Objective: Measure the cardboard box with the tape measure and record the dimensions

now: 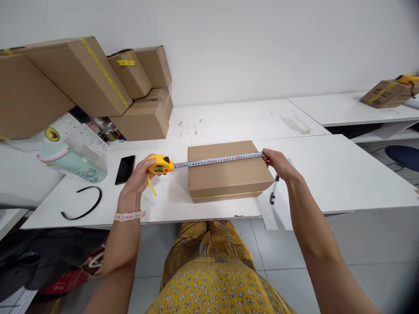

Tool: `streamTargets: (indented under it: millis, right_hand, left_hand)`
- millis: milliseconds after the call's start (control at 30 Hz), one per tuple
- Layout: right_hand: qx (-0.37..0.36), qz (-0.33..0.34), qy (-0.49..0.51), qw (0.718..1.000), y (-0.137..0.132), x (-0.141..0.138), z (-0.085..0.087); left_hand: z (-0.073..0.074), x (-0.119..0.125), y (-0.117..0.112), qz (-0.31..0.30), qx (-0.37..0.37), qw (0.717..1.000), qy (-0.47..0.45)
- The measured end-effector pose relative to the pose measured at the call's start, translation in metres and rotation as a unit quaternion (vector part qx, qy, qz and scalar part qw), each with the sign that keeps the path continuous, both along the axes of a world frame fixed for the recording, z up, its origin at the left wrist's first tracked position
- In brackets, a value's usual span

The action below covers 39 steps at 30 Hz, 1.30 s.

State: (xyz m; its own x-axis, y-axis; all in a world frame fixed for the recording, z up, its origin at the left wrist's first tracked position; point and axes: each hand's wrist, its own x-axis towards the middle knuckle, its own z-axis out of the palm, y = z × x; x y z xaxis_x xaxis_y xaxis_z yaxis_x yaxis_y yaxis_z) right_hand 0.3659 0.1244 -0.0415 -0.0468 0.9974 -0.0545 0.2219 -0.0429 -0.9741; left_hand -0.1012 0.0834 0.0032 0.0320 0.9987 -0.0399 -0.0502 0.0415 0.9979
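Observation:
A flat cardboard box (227, 176) lies on the white table (343, 174) in front of me. My left hand (139, 179) grips the yellow tape measure case (160, 165) just left of the box. Its blade (219, 160) is stretched across the box top. My right hand (278, 163) pinches the blade's end at the box's right edge.
A black phone (125, 169), a mint bottle on its side (73, 163) and a black curved band (83, 203) lie to the left. A pen (273, 190) rests on a paper sheet (278, 213) by the box. Stacked cartons (85, 83) stand at back left; another box (388, 93) far right.

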Motion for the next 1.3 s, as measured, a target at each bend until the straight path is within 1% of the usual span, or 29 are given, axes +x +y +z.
streamTargets:
  millis: [133,233,400,500,567,667,767,967,1067,1167,1233,1300]
  right_hand:
    - [0.019,0.009,-0.083,0.996,-0.006,-0.014,0.005]
    - [0.022,0.019,-0.114,0.993,-0.008,-0.02,0.008]
    - [-0.02,0.032,-0.1,0.994,-0.012,-0.024,0.007]
    - [-0.053,0.038,-0.075,0.995,-0.015,-0.026,0.007]
    - [-0.062,0.037,-0.071,0.995,-0.016,-0.027,0.008]
    - [-0.058,0.037,-0.087,0.994,-0.018,-0.029,0.011]
    - [-0.034,0.048,-0.118,0.991,-0.018,-0.028,0.015]
    - [-0.01,0.08,-0.143,0.986,-0.016,-0.028,0.024]
    - [-0.013,0.088,-0.154,0.984,-0.015,-0.028,0.027]
    - [-0.016,0.087,-0.185,0.979,-0.014,-0.025,0.03]
    - [-0.002,0.071,-0.214,0.974,-0.014,-0.019,0.036]
    - [0.033,0.034,-0.22,0.974,-0.015,-0.014,0.045]
  left_hand:
    - [-0.001,0.01,0.005,-0.04,0.008,0.999,0.001]
    - [-0.002,0.018,0.008,-0.065,0.016,0.998,0.004]
    - [-0.004,0.02,0.011,-0.078,0.02,0.997,-0.004]
    - [-0.004,0.017,0.012,-0.096,0.019,0.995,0.0]
    - [-0.004,0.015,0.013,-0.112,0.017,0.994,0.004]
    - [-0.006,0.012,0.015,-0.127,0.017,0.992,0.008]
    - [-0.009,0.01,0.016,-0.133,0.022,0.991,0.003]
    - [-0.009,0.012,0.015,-0.13,0.023,0.991,-0.007]
    - [-0.005,0.015,0.014,-0.12,0.023,0.992,0.002]
    - [0.007,0.018,0.007,-0.11,0.025,0.993,0.019]
    - [0.018,0.022,-0.007,-0.115,0.03,0.992,0.03]
    - [0.028,0.031,-0.03,-0.141,0.029,0.989,0.029]
